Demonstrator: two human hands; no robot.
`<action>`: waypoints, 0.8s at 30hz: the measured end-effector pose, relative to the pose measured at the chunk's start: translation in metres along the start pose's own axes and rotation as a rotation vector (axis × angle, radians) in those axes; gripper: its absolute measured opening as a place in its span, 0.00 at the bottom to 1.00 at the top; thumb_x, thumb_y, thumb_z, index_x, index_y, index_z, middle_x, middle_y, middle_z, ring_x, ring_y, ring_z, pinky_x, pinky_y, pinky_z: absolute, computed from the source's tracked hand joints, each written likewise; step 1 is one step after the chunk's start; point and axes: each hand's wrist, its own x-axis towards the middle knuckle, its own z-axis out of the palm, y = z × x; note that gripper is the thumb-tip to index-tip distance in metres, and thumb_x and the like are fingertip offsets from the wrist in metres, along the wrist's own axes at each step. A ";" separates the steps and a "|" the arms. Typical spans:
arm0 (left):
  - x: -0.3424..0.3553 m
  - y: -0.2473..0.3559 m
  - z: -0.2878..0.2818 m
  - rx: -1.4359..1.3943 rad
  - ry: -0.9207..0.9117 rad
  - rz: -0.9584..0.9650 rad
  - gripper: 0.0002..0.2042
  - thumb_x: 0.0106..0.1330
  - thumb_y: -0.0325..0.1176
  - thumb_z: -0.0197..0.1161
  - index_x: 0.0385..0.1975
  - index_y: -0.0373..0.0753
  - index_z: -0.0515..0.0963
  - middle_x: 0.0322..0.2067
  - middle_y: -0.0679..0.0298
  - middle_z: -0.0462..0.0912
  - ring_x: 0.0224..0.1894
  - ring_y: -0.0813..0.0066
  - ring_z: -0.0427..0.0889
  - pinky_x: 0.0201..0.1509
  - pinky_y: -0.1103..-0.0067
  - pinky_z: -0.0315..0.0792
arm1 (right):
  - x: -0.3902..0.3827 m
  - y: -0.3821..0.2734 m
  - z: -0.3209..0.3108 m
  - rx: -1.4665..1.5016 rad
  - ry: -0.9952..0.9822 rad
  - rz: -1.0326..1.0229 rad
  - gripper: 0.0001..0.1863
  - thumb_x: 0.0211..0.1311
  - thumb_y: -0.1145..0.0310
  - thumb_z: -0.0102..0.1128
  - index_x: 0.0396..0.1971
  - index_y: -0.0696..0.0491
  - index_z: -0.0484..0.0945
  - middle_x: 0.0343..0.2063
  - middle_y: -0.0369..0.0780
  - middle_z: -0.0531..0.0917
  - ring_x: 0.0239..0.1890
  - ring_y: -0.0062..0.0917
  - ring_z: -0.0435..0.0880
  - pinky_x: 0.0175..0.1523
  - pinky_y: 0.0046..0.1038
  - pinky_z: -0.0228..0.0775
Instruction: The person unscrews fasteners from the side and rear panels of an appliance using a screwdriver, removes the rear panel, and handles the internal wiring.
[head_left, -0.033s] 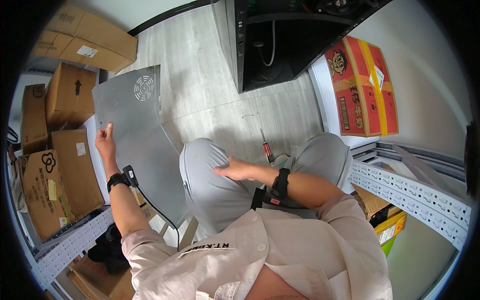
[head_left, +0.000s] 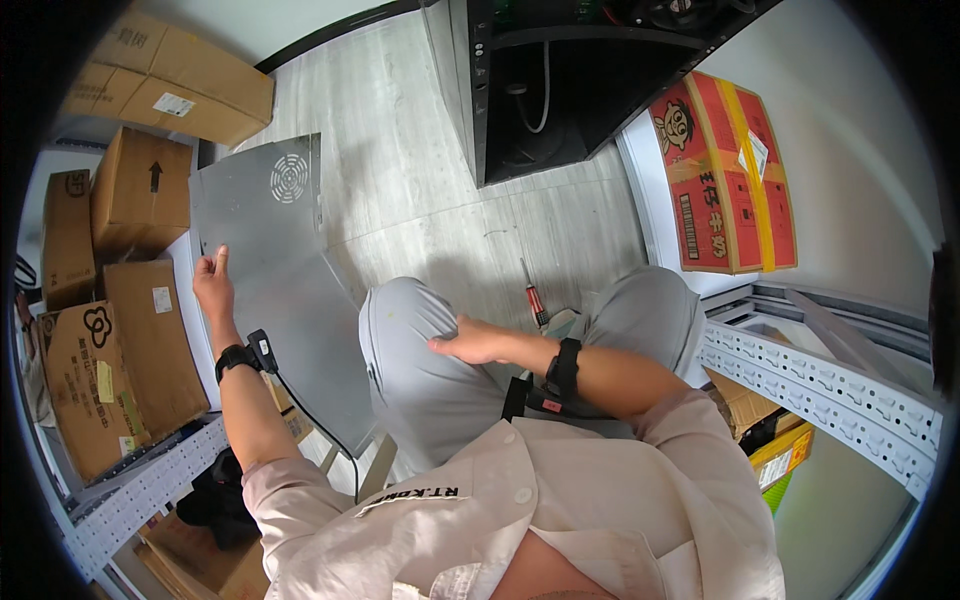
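Observation:
A large flat grey metal panel (head_left: 280,230) with a round vent pattern near its far end stands tilted at my left. My left hand (head_left: 213,280) is closed on its left edge, thumb on the near face and the other fingers curled behind it. My right hand (head_left: 472,340) rests against my bent left knee (head_left: 410,320), holding nothing I can see; most of its fingers are hidden. Between my knees a screwdriver (head_left: 535,303) with a red and black handle lies on the floor, its shaft pointing away.
Ahead stands a black open-sided cabinet (head_left: 560,100) with a cable hanging inside. Cardboard boxes (head_left: 155,350) line the left shelf (head_left: 150,490). A red carton (head_left: 715,190) with yellow tape sits at right, beyond a perforated metal shelf frame (head_left: 820,380). A cable (head_left: 310,425) trails from my left wrist.
The panel's far end has shifted very slightly right and toward me, with my left hand still on its edge. My right hand stays at the knee.

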 end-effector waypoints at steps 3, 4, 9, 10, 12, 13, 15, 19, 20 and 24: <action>0.008 0.001 0.019 0.213 0.000 -0.041 0.21 0.60 0.52 0.68 0.30 0.36 0.78 0.26 0.62 0.82 0.29 0.67 0.78 0.37 0.72 0.71 | 0.015 0.017 0.013 -0.269 0.120 -0.032 0.51 0.59 0.39 0.57 0.57 0.77 0.58 0.48 0.63 0.76 0.52 0.46 0.79 0.55 0.36 0.70; 0.010 -0.006 0.026 0.255 0.009 -0.079 0.21 0.59 0.52 0.68 0.32 0.36 0.80 0.29 0.61 0.84 0.32 0.64 0.81 0.39 0.71 0.73 | 0.017 0.018 0.015 -0.264 0.133 -0.033 0.50 0.59 0.39 0.57 0.56 0.76 0.59 0.48 0.63 0.76 0.52 0.47 0.78 0.55 0.37 0.70; 0.009 -0.005 0.067 0.487 -0.147 -0.111 0.20 0.60 0.44 0.65 0.49 0.42 0.78 0.43 0.60 0.85 0.49 0.57 0.82 0.51 0.65 0.75 | 0.016 0.025 0.006 -0.271 0.142 -0.049 0.49 0.58 0.39 0.57 0.55 0.74 0.60 0.47 0.62 0.77 0.51 0.47 0.79 0.54 0.36 0.70; 0.008 0.004 0.074 0.479 -0.183 -0.194 0.23 0.58 0.42 0.64 0.54 0.43 0.74 0.46 0.60 0.84 0.52 0.57 0.80 0.53 0.64 0.74 | 0.017 0.029 0.004 -0.269 0.149 -0.055 0.48 0.58 0.38 0.58 0.55 0.74 0.61 0.47 0.61 0.77 0.50 0.47 0.79 0.54 0.36 0.70; 0.015 0.003 0.084 0.500 -0.235 -0.175 0.24 0.58 0.43 0.65 0.54 0.42 0.74 0.46 0.57 0.84 0.52 0.56 0.80 0.53 0.65 0.74 | 0.015 0.034 0.003 -0.240 0.168 -0.074 0.47 0.58 0.38 0.58 0.54 0.73 0.62 0.45 0.61 0.78 0.49 0.46 0.80 0.53 0.36 0.70; 0.019 -0.004 0.086 0.517 -0.255 -0.169 0.25 0.57 0.43 0.65 0.54 0.41 0.74 0.46 0.56 0.83 0.51 0.56 0.80 0.54 0.65 0.74 | 0.013 0.032 0.004 -0.227 0.170 -0.091 0.47 0.57 0.39 0.58 0.54 0.72 0.62 0.45 0.60 0.78 0.48 0.45 0.80 0.53 0.36 0.70; 0.022 -0.013 0.095 0.458 -0.283 -0.171 0.29 0.55 0.43 0.68 0.56 0.38 0.72 0.51 0.52 0.80 0.55 0.54 0.78 0.57 0.65 0.72 | 0.010 0.031 0.003 -0.206 0.172 -0.105 0.46 0.56 0.38 0.59 0.53 0.71 0.64 0.42 0.58 0.79 0.46 0.44 0.81 0.51 0.36 0.71; -0.004 -0.013 0.114 0.602 -0.145 0.051 0.39 0.50 0.41 0.73 0.62 0.33 0.64 0.59 0.48 0.71 0.62 0.51 0.70 0.64 0.67 0.67 | -0.007 0.017 -0.006 -0.157 0.138 -0.126 0.46 0.55 0.38 0.60 0.53 0.71 0.65 0.42 0.58 0.80 0.46 0.44 0.81 0.51 0.36 0.71; -0.009 -0.013 0.116 0.522 -0.214 -0.041 0.44 0.47 0.40 0.75 0.64 0.32 0.59 0.63 0.48 0.66 0.65 0.51 0.65 0.68 0.67 0.63 | -0.013 0.009 -0.008 -0.142 0.114 -0.129 0.46 0.55 0.38 0.60 0.53 0.71 0.65 0.42 0.57 0.80 0.46 0.44 0.81 0.51 0.36 0.71; -0.054 -0.043 0.141 0.435 -0.331 -0.067 0.40 0.50 0.41 0.75 0.62 0.34 0.64 0.63 0.48 0.66 0.65 0.51 0.65 0.67 0.66 0.63 | 0.011 0.025 -0.004 -0.186 0.131 -0.088 0.47 0.54 0.38 0.61 0.53 0.71 0.64 0.45 0.59 0.78 0.49 0.44 0.80 0.53 0.36 0.70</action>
